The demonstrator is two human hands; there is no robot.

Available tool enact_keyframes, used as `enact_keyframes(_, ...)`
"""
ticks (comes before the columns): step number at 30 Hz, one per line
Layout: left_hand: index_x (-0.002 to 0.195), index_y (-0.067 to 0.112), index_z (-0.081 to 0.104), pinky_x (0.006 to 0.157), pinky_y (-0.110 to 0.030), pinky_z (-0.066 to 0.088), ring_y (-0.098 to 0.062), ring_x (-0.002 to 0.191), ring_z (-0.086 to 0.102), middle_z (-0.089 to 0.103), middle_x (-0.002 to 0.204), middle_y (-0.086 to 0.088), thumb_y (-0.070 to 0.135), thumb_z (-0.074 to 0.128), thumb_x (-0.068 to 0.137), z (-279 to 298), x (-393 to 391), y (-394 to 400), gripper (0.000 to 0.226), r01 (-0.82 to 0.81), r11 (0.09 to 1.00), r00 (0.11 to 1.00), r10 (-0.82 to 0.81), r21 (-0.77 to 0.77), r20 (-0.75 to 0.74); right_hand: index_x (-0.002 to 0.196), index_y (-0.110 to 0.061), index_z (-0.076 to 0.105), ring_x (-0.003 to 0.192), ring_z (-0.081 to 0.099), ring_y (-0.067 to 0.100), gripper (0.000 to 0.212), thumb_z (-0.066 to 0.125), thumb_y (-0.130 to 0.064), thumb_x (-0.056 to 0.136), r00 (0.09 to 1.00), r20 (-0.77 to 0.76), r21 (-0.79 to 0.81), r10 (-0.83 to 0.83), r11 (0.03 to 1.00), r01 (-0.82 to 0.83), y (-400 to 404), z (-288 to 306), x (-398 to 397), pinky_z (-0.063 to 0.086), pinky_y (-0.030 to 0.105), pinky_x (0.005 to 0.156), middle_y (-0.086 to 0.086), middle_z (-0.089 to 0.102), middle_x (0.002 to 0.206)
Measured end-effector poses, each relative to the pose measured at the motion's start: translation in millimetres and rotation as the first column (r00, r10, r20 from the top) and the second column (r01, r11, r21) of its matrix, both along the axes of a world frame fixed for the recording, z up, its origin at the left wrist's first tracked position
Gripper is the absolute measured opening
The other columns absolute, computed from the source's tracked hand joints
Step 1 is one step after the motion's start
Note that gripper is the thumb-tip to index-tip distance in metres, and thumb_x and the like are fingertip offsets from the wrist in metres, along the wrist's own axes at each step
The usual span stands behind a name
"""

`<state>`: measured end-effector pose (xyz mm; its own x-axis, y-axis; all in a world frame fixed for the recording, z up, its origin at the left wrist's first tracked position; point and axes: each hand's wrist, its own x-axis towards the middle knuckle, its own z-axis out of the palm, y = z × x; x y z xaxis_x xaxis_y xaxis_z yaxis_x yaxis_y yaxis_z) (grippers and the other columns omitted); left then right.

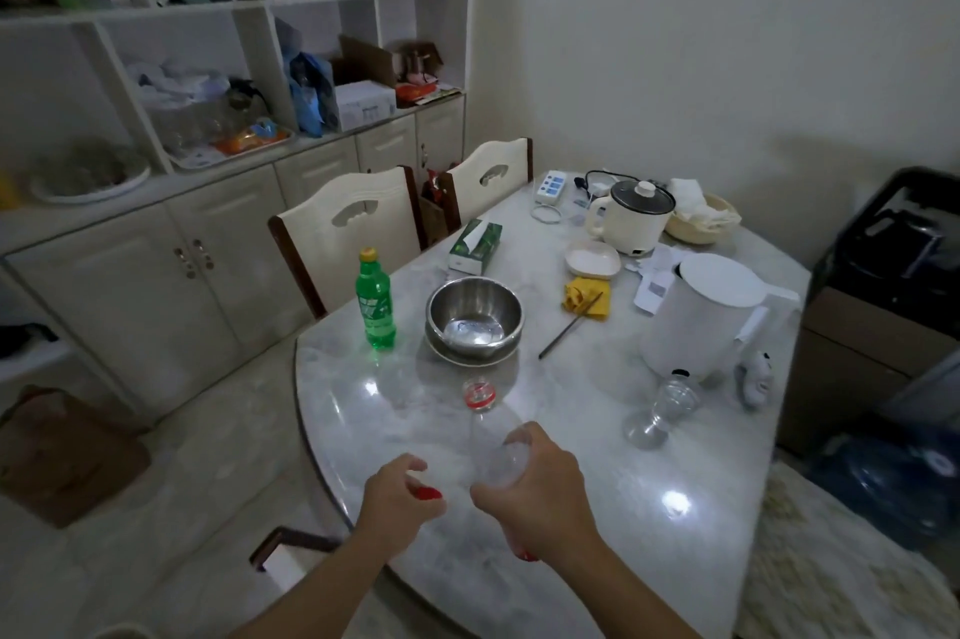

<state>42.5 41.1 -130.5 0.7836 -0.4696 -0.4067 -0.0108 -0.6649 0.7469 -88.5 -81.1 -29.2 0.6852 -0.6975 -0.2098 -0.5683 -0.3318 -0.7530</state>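
My right hand (535, 487) grips a clear plastic bottle (485, 430) around its body, tilted with the open neck and its red ring pointing away from me. My left hand (402, 493) pinches a red cap (428, 493) just left of the bottle. Both hands hover over the near part of the marble table (597, 508). A steel bowl (474, 316) sits on a steel plate beyond the bottle's neck.
A green soda bottle (375, 300) stands left of the bowl. A white kettle (701, 316), an upturned glass (660, 409), chopsticks (569, 326), a yellow cloth, a tissue box (475, 246) and a cream cooker (631, 217) crowd the table. Two chairs stand at its left side.
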Motion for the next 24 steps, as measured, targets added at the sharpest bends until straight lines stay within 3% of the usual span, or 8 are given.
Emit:
enact_keyframes(2,0.132,0.013,0.057,0.098,-0.027,0.047,-0.021,0.111,0.062,0.066,0.125,-0.008,0.019,0.075,0.083,-29,-13,-8,0.053,0.080,0.991,0.994,-0.087,0.111,0.063,0.094,-0.035,0.051,0.066,0.065,0.006,0.056,0.073,-0.051,0.045,1.000,0.007,0.006,-0.002,1.000,0.002,-5,-3,-6,0.056,0.023,0.053,-0.008,0.066,0.081)
enact_keyframes(3,0.133,0.013,0.057,0.100,-0.027,0.045,-0.021,0.116,0.060,0.064,0.130,-0.008,0.021,0.068,0.088,-40,-18,-11,0.047,0.106,0.982,0.988,-0.122,0.157,0.098,0.092,-0.036,0.051,0.063,0.066,0.009,0.054,0.073,-0.050,0.046,1.000,0.016,0.007,-0.010,1.000,0.010,-7,-5,-9,0.055,0.024,0.050,-0.007,0.066,0.078)
enact_keyframes(6,0.105,0.013,0.069,0.082,-0.027,0.053,-0.024,0.100,0.067,0.073,0.107,-0.008,0.021,0.066,0.086,-53,-27,-19,0.021,0.200,0.913,0.920,-0.300,0.356,0.252,0.092,-0.034,0.052,0.055,0.064,0.014,0.051,0.076,-0.045,0.048,0.999,0.035,0.019,-0.024,1.000,0.024,-12,-13,-16,0.056,0.030,0.048,-0.004,0.067,0.075)
enact_keyframes(8,0.075,0.006,0.072,0.052,-0.023,0.057,-0.025,0.069,0.071,0.072,0.072,-0.010,0.011,0.092,0.050,-51,-22,-26,0.033,0.265,0.835,0.816,-0.460,0.482,0.350,0.093,-0.033,0.053,0.051,0.063,0.020,0.052,0.077,-0.043,0.048,0.999,0.038,0.041,-0.025,0.999,0.023,-15,-18,-19,0.056,0.032,0.048,0.000,0.068,0.075)
enact_keyframes(9,0.071,0.004,0.071,0.046,-0.024,0.056,-0.027,0.062,0.070,0.069,0.066,-0.012,0.005,0.094,0.040,-53,-20,-29,0.038,0.232,0.813,0.733,-0.507,0.534,0.454,0.094,-0.032,0.053,0.054,0.065,0.023,0.052,0.077,-0.042,0.049,0.999,0.038,0.042,-0.024,0.999,0.023,-16,-21,-20,0.058,0.034,0.050,0.001,0.069,0.077)
enact_keyframes(11,0.093,-0.002,0.066,0.067,-0.030,0.058,-0.032,0.086,0.067,0.068,0.091,-0.019,0.004,0.082,0.065,-53,-16,-39,0.032,0.259,0.735,0.676,-0.602,0.627,0.426,0.095,-0.032,0.054,0.061,0.069,0.022,0.052,0.077,-0.043,0.049,0.999,0.034,0.024,-0.022,0.999,0.021,-17,-25,-22,0.061,0.036,0.054,-0.001,0.070,0.079)
enact_keyframes(17,0.122,0.016,0.052,0.096,-0.029,0.040,-0.021,0.118,0.048,0.055,0.129,-0.002,0.018,0.059,0.089,-70,-20,-39,0.033,0.274,0.809,0.724,-0.529,0.519,0.442,0.093,-0.034,0.053,0.065,0.066,0.007,0.052,0.074,-0.049,0.048,0.999,0.034,-0.021,-0.024,0.999,0.025,-17,-35,-29,0.059,0.028,0.059,-0.009,0.068,0.075)
enact_keyframes(24,0.100,0.014,0.065,0.087,-0.023,0.045,-0.020,0.104,0.054,0.057,0.114,-0.008,0.011,0.079,0.076,-81,-14,-43,0.028,0.253,0.909,0.881,-0.358,0.332,0.308,0.089,-0.034,0.053,0.062,0.065,0.007,0.049,0.079,-0.045,0.049,0.996,0.088,0.020,-0.010,1.000,0.008,-20,-36,-32,0.051,0.021,0.049,-0.008,0.067,0.074)
